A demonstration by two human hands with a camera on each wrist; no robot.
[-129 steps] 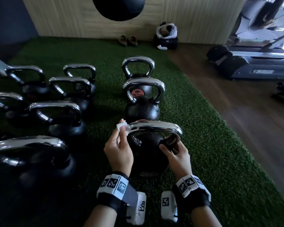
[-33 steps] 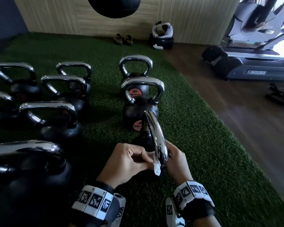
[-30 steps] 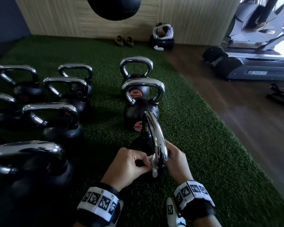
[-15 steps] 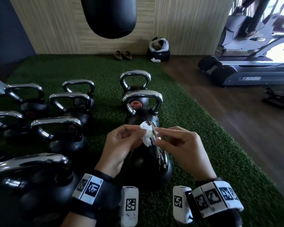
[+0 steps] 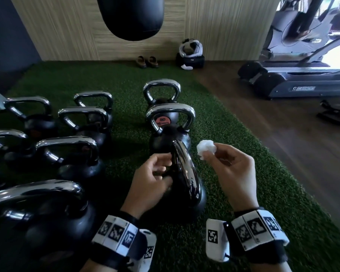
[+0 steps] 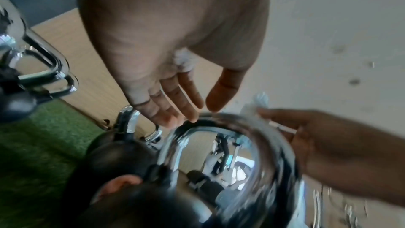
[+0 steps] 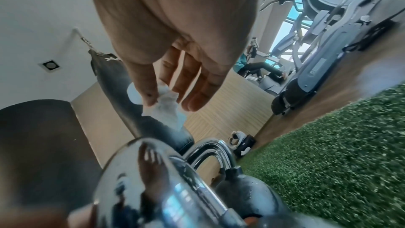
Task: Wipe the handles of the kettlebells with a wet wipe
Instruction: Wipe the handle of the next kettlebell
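At the bottom of the head view I see both my wrists in black straps with white coded markers. Just above them, low in the centre of the frame, stands the nearest black kettlebell with a chrome handle [image 5: 185, 173], turned so the handle runs edge-on away from me. My left hand [image 5: 149, 181] sits against the left side of that handle; its fingers are loosely bent, the tips at the chrome, and in the left wrist view they reach the top of the arch without closing round it, so I read them as relaxed and touching. My right hand [image 5: 232, 171] is lifted to the right of the handle, apart from it, and pinches a crumpled white wet wipe [image 5: 206, 149] between thumb and fingertips; the right wrist view shows the same wad [image 7: 163, 110] hanging from the pinch above the chrome.

Behind this kettlebell, mid-frame, stands a second black kettlebell with a round red label [image 5: 170, 126], and behind that a third chrome-handled one [image 5: 162, 91]. More kettlebells [image 5: 73, 154] fill the left of the frame, all on the green artificial turf [image 5: 234, 193]. Toward the upper right lies dark wooden flooring with a grey treadmill [image 5: 294, 77]. At the far wall are a pair of brown sandals [image 5: 147, 61] and a black bag [image 5: 190, 59], with a black punching bag [image 5: 132, 16] hanging at top centre.
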